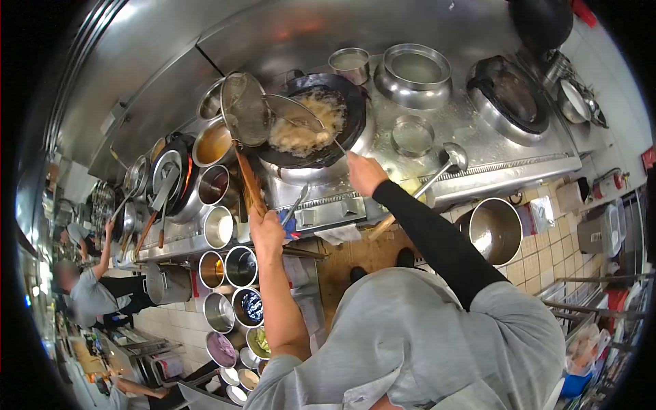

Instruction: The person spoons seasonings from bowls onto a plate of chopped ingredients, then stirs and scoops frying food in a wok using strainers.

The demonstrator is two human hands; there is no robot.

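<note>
My left hand [266, 231] is closed round the wooden handle [250, 179] of a round mesh strainer [244, 109], which is raised at the left side of a black wok [352, 109]. Hot oil [301, 140] bubbles and foams in the wok, with pale pieces of food in it. In my right hand [365, 173], at the wok's right edge, is the thin metal handle of a second wire skimmer [294, 113]. That skimmer reaches over the oil, its rim near the first strainer. Whether the two touch I cannot tell.
A ladle [454, 157] lies right of my right hand. Metal pots [413, 67] stand behind, and a second wok [509, 96] sits far right. Containers [219, 227] line my left side. A large pot [495, 232] stands lower right. Co-workers [96, 290] are at far left.
</note>
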